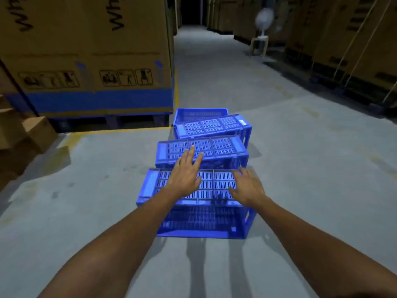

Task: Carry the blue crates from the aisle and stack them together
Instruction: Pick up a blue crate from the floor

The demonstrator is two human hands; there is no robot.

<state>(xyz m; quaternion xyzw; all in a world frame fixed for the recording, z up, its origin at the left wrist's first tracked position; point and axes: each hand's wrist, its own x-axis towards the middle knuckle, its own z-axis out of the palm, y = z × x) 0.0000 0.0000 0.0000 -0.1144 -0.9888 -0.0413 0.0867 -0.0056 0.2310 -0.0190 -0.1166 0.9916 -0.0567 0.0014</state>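
Several blue slatted plastic crates lie in a row on the grey aisle floor. The nearest crate point(199, 220) lies on its side, its slatted face up. Behind it rests a second crate point(217, 147), then a third crate point(214, 125) tilted against a fourth upright crate point(199, 112). My left hand point(187, 175) hovers open over the left part of the nearest crate, fingers spread and reaching toward the second one. My right hand point(247, 188) is open above the nearest crate's right part. Neither hand grips anything.
Large cardboard cartons point(90, 57) on a pallet stand at the left, with smaller brown boxes point(25, 134) in front. More cartons point(343, 39) line the right side. A white fan on a stool point(261, 29) stands far down the aisle. Yellow floor lines mark the pallet bay.
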